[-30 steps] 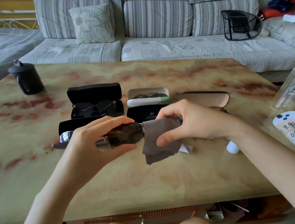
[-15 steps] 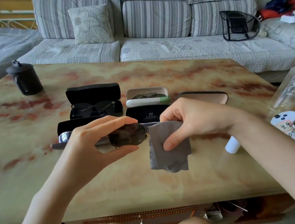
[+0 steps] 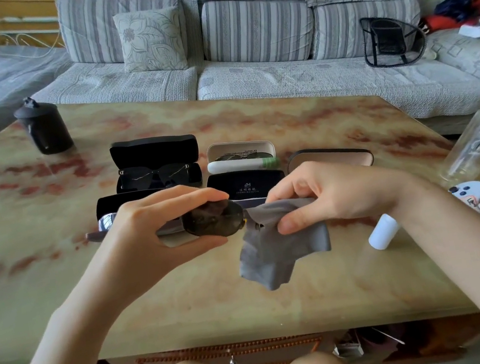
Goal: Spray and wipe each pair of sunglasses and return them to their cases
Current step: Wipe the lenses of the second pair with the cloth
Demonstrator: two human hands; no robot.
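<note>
- Right hand (image 3: pixel 330 194): thumb and forefinger pinch the grey cloth (image 3: pixel 282 245), other fingers curled loosely above it.
- A second ago the cloth was bunched tight against the frame. Now it is spread flatter, with one corner at the frame's right end and the rest hanging.
- Left hand (image 3: pixel 151 229): fingers over the top and thumb underneath grip the sunglasses (image 3: pixel 213 221), same hold as before. One dark lens is bare.
- The pair is held above the table (image 3: pixel 62 309), in front of the open cases.
- Probably a re-grip between wipe strokes, so wiping is not finished.
- Tan-lined case (image 3: pixel 329 159) looks empty and is probably this pair's. The black case (image 3: pixel 157 177) already has glasses in it.
- Spray bottle (image 3: pixel 382 232) lies by the right wrist, untouched.
</note>
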